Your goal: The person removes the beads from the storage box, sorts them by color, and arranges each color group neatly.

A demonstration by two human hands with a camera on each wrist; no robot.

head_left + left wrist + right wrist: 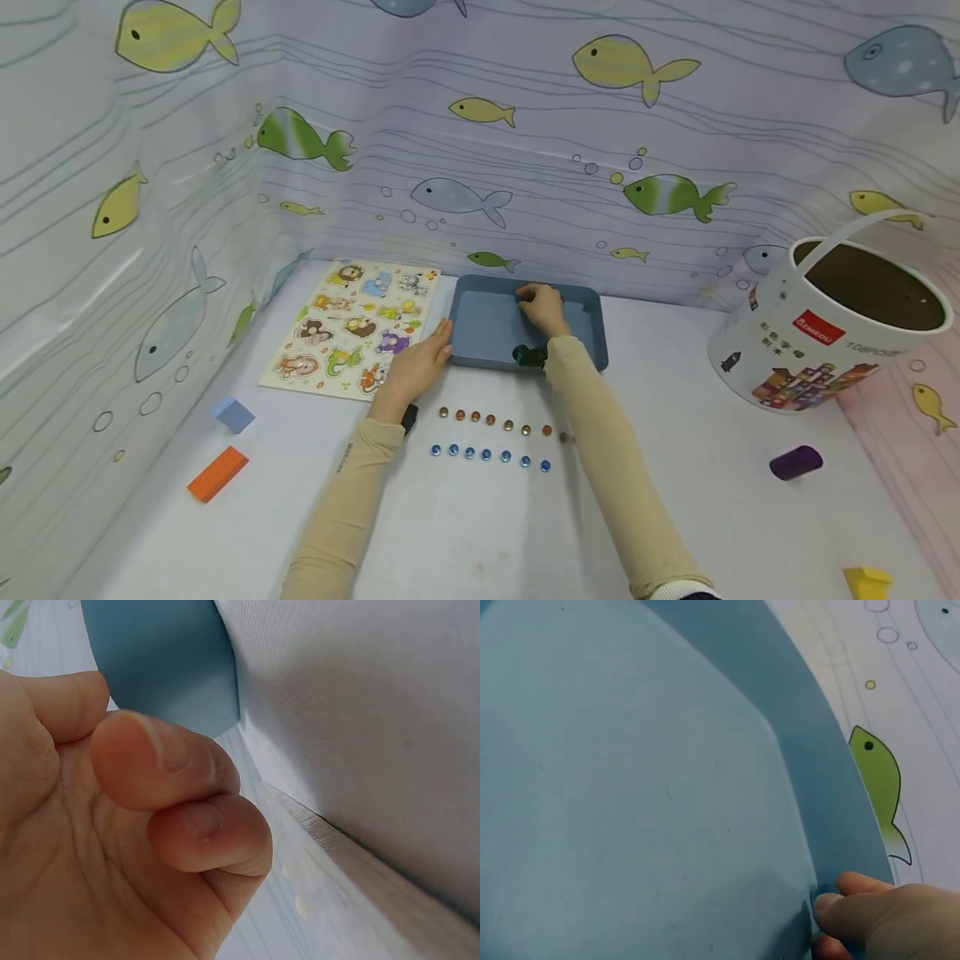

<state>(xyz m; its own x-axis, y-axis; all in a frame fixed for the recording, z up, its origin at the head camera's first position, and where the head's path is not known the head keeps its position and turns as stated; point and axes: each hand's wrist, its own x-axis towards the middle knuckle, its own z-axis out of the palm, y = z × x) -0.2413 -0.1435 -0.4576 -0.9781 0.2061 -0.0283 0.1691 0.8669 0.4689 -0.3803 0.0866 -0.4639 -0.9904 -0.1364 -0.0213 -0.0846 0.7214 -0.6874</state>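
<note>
Tray (491, 329) — long axis left-right — both hands gripping its edges.

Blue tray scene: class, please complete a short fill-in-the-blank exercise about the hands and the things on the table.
1. The right hand grips the far rim of the ____ tray.
2. The left hand touches the tray's ____ side.
3. The row of brown beads lies above a row of ____ beads.

Missing words: blue; left; blue
</note>
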